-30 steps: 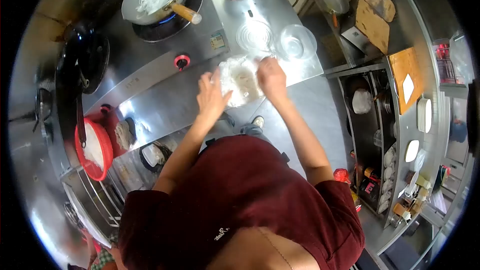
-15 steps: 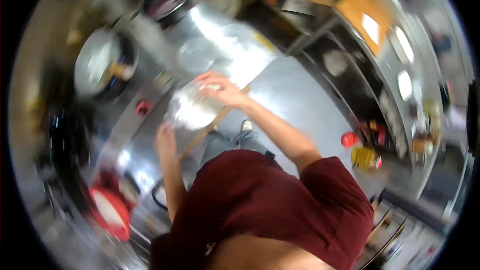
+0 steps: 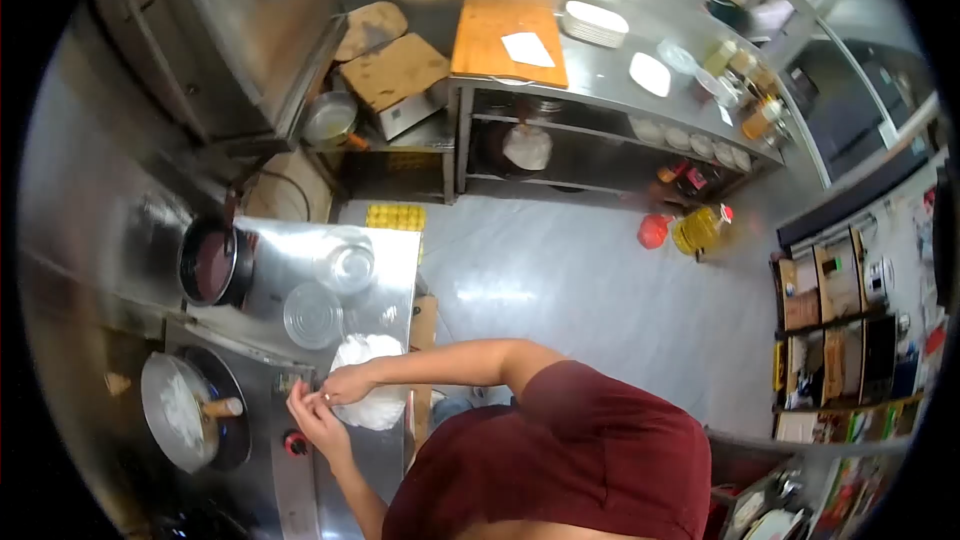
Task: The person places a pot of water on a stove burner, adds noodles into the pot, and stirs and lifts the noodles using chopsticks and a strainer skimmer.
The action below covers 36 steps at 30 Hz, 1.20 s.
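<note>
A white plastic bag (image 3: 378,408) with white contents rests on the steel counter, partly beneath my right wrist. My right hand (image 3: 347,385) is closed at the bag's left edge, fingertips pinched together. My left hand (image 3: 318,422) meets it there, its fingers also closed; the gathered bit of bag between them is mostly hidden. Just beyond the bag stand a round clear plastic container (image 3: 313,316) and a second clear container (image 3: 350,265). Left of my hands, a pan (image 3: 180,412) holding something white and a wooden-handled tool sits on the stove.
A dark pot (image 3: 212,262) with reddish contents stands at the counter's back left. Across the floor, a steel table (image 3: 610,70) carries a wooden board (image 3: 480,38) and stacked white plates (image 3: 596,22). A yellow oil jug (image 3: 697,232) and a red bag (image 3: 654,231) are on the floor.
The view has swung right and steadied. The bag, held up between my hands before, now lies on the counter, and my hands have come together at its edge.
</note>
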{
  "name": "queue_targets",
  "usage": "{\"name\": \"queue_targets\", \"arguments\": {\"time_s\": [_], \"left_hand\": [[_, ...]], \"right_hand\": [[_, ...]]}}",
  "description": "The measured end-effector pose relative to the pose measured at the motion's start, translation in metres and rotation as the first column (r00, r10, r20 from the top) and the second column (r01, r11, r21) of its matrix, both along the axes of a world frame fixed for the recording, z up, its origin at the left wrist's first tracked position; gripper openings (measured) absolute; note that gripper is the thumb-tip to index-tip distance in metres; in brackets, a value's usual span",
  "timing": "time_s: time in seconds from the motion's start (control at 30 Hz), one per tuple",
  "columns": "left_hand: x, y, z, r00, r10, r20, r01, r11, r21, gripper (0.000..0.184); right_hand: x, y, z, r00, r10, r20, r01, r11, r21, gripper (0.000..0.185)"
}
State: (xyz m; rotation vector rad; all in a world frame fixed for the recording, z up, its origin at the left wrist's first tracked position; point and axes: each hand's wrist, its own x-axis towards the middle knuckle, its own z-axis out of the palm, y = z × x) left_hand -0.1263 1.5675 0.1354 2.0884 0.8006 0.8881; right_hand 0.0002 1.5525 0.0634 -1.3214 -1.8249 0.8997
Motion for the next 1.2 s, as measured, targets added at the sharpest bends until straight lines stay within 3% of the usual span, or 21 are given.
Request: {"name": "queue_targets", "arguments": {"time_s": [0.1,0.13,0.27,0.33,0.37,0.43,0.47,0.5,0.57,0.6,0.63,0.7,0.77,0.8,0.83,0.9,0.93,1.03,1.13,1.17,1.2], "left_hand": [[-0.020,0.013,-0.048,0.987,-0.150,-0.060,0.135,0.968,-0.209,0.034],[-0.018,-0.001,-0.046,0.995,-0.086,0.053,0.101,0.878,-0.467,0.027],[-0.023,-0.013,-0.047,0.990,0.138,-0.023,-0.138,0.929,-0.344,0.013],[-0.024,-0.019,-0.054,0.996,0.053,-0.067,-0.050,0.998,0.045,0.017],[-0.025,-0.022,-0.057,0.994,0.020,-0.108,0.007,0.971,0.240,0.020],[-0.008,-0.033,-0.060,0.997,0.000,0.079,-0.004,0.999,0.041,0.040],[-0.015,-0.027,-0.081,0.999,0.005,-0.034,-0.006,1.000,-0.023,0.039],[-0.024,-0.013,-0.102,0.989,0.003,-0.151,-0.016,0.996,-0.085,0.039],[-0.037,0.025,-0.128,0.994,-0.092,-0.066,0.036,0.813,-0.582,0.040],[-0.046,0.035,-0.139,0.994,-0.107,-0.008,0.061,0.627,-0.776,0.041],[-0.053,0.038,-0.153,0.948,0.017,0.319,0.259,0.545,-0.797,0.044],[-0.030,0.032,-0.102,0.917,0.224,0.330,0.271,0.260,-0.927,0.042],[-0.025,0.027,-0.111,0.954,0.130,0.269,0.172,0.500,-0.849,0.043],[-0.019,0.027,-0.106,0.953,0.160,0.256,0.158,0.457,-0.875,0.041],[-0.015,0.026,-0.101,0.949,0.209,0.235,0.133,0.410,-0.902,0.039],[-0.014,0.017,-0.100,0.956,0.165,0.244,0.114,0.555,-0.824,0.034],[-0.014,0.015,-0.101,0.984,0.163,0.073,-0.062,0.693,-0.718,0.030],[-0.043,0.027,-0.140,0.909,0.354,-0.218,-0.388,0.912,-0.134,0.022],[-0.059,0.022,-0.152,0.803,0.427,-0.415,-0.576,0.733,-0.362,0.018],[-0.063,0.023,-0.180,0.817,0.489,-0.304,-0.574,0.732,-0.366,0.019],[-0.060,0.022,-0.179,0.847,0.529,-0.054,-0.444,0.649,-0.618,0.021]], "right_hand": [[0.010,-0.005,0.003,0.926,-0.031,-0.375,-0.042,0.982,-0.186,0.024],[0.012,-0.007,0.006,0.884,-0.085,-0.460,-0.061,0.954,-0.292,0.023],[0.017,0.003,-0.010,0.775,-0.064,-0.628,-0.236,0.893,-0.382,0.020],[0.024,0.001,-0.013,0.741,-0.007,-0.672,-0.323,0.873,-0.366,0.020],[0.025,0.003,-0.014,0.774,0.027,-0.633,-0.317,0.882,-0.350,0.019],[0.023,0.004,-0.019,0.830,0.086,-0.551,-0.304,0.899,-0.316,0.018],[0.020,0.007,-0.022,0.882,0.131,-0.452,-0.285,0.913,-0.292,0.016],[0.013,0.007,-0.019,0.967,0.186,-0.175,-0.219,0.956,-0.195,0.016],[0.002,0.004,-0.011,0.903,0.136,0.407,-0.171,0.984,0.052,0.017],[-0.006,-0.003,-0.017,0.929,-0.058,0.366,-0.075,0.937,0.340,0.017],[-0.010,-0.005,-0.022,0.935,-0.073,0.347,-0.074,0.917,0.392,0.019],[-0.006,-0.009,-0.013,0.946,-0.100,0.309,-0.072,0.863,0.501,0.023],[-0.005,-0.012,-0.009,0.918,-0.273,0.287,-0.003,0.719,0.695,0.012],[0.001,-0.013,-0.007,0.905,-0.312,0.289,-0.002,0.676,0.737,0.009],[0.007,-0.013,-0.008,0.855,-0.377,0.354,0.028,0.718,0.696,0.007],[0.017,-0.020,-0.009,0.821,-0.389,0.419,0.070,0.796,0.601,0.008],[0.018,-0.026,-0.019,0.841,-0.317,0.438,0.045,0.848,0.528,0.010],[0.025,-0.059,-0.041,0.781,-0.191,0.594,0.006,0.954,0.299,0.009],[0.046,-0.099,-0.060,0.901,-0.307,0.306,0.333,0.942,-0.034,0.011],[0.047,-0.101,-0.060,0.922,-0.355,0.156,0.379,0.909,-0.172,0.014],[0.045,-0.097,-0.064,0.901,-0.421,-0.106,0.366,0.868,-0.336,0.017]]}}
